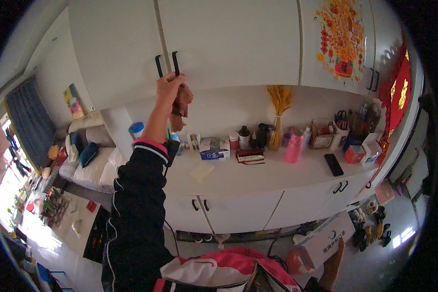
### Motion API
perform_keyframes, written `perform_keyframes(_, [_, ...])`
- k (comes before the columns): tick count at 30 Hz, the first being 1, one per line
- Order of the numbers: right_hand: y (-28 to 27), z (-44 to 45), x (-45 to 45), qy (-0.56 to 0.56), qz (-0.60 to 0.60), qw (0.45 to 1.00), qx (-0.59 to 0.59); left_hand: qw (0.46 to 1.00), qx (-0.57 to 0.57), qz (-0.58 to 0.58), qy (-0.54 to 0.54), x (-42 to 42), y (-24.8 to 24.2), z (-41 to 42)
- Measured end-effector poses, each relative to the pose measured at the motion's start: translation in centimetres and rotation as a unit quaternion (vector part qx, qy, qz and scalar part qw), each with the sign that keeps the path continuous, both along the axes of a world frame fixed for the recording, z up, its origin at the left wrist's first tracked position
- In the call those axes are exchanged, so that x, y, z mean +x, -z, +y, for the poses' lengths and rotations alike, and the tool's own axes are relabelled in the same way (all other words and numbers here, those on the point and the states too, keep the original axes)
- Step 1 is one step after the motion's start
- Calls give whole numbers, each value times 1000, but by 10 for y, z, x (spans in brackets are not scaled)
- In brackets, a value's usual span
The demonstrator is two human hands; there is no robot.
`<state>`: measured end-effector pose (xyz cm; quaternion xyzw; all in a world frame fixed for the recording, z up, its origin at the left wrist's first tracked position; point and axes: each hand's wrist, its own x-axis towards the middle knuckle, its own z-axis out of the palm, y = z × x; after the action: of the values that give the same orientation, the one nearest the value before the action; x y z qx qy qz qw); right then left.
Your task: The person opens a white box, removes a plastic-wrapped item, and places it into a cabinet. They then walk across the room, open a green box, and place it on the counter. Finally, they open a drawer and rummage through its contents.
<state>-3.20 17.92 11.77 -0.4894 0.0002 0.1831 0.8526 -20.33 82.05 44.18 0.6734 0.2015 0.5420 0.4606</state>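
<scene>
My left hand (pixel 168 87) is raised to the white upper cabinet (pixel 226 43). Its fingers are closed on a crumpled brown cloth (pixel 182 104), which hangs down beside the wrist. The fingertips meet the lower end of a black cabinet handle (pixel 175 64); whether they also grip it I cannot tell. A second black handle (pixel 158 66) is just left of it, across the door seam. Low on the right, my right hand (pixel 334 264) appears edge-on in front of a white cardboard box (pixel 325 239) bearing print. Its fingers are not clear, and I see nothing held in it.
Below the cabinet, the white countertop (pixel 241 180) carries a tissue box (pixel 214 149), a glasses case (pixel 250 156), several bottles, dried wheat stalks (pixel 277 106), a pink bottle (pixel 294 148) and a phone (pixel 333 165). Shoes (pixel 372 226) lie on the floor at right. A sofa (pixel 95 160) stands left.
</scene>
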Motion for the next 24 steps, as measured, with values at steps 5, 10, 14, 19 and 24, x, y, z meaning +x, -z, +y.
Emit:
perform_keyframes(5, [-4, 2, 7, -39, 11, 998, 57, 999, 25, -33, -9, -22, -1, -38])
perform_keyframes(10, [-9, 14, 15, -66, 3, 996, 60, 985, -72, -56, 146, -58, -1, -135])
perform_keyframes(14, [-12, 35, 18, -86, -17, 995, 56, 985, 97, -45, 133, -66, 20, -200])
perform_keyframes(19, [-19, 64, 10, -107, -21, 992, 55, 940, 133, 55, 310, -79, 16, -300])
perform_keyframes(24, [-21, 64, -12, -91, -15, 995, 50, 875, 461, 11, 146, -31, 26, -343])
